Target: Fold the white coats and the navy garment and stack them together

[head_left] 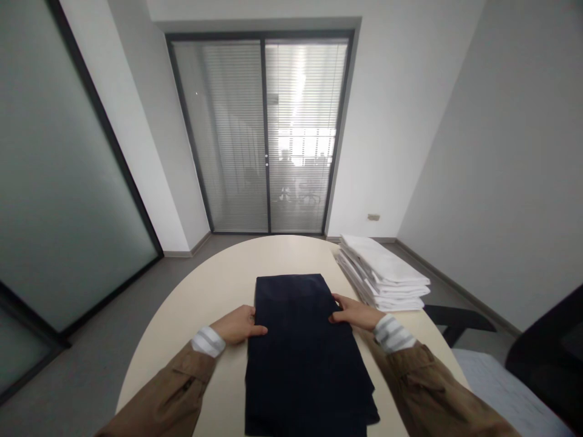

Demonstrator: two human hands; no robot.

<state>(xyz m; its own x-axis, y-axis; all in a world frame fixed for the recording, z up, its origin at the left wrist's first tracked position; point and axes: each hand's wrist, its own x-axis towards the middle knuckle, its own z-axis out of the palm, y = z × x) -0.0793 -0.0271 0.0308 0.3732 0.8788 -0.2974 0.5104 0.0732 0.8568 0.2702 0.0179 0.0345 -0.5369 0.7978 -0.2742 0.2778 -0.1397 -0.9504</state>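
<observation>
A dark navy folded cloth [300, 358] lies on the round pale table [182, 340] in front of me, its lower right corner showing uneven layers. My left hand [239, 325] grips its left edge, thumb on top and the fingers tucked at the side. On the opposite edge, my right hand [355, 312] holds the cloth the same way, with the thumb over the top and the fingertips partly hidden. The exact kind of garment or fabric cannot be made out.
A stack of folded white cloths [387, 273] stands at the table's right rim. Beyond that side is a black office chair [551, 340] with an armrest near the table. Glass doors with blinds [264, 133] are behind the table, and a frosted glass panel [68, 182] is on the left.
</observation>
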